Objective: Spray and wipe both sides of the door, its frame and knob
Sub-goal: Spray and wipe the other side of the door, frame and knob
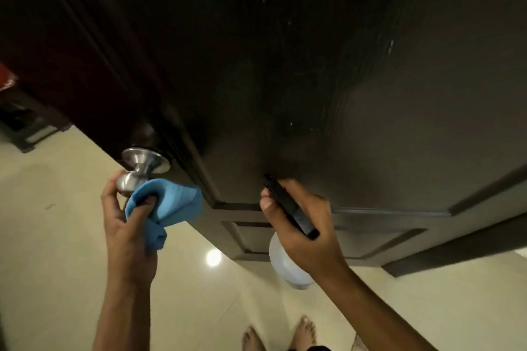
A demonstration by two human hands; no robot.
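The dark brown door [313,65] fills the upper part of the head view, its panelled face leaning away toward twelve o'clock. Its steel knob [137,177] sits on the door's edge at about nine o'clock from the picture's centre, with the round rose plate just above the ball. The left hand [125,216] grips a bunched blue cloth [164,205]; its fingers curl round the cloth and press it against the knob's right side, while the thumb lies along the knob's left side. A tail of cloth hangs down past the palm toward six o'clock.

The right hand [302,222], at about five o'clock from centre, holds a spray bottle [288,265] by its black head, fingers wrapped round the neck, the nozzle pointing up at the door's lower panel. The pale translucent body of the bottle hangs below the hand. The two hands are well apart.

Beneath lies a glossy cream tiled floor [71,236] with a bright lamp reflection between the forearms. Two bare feet [281,333] show at six o'clock
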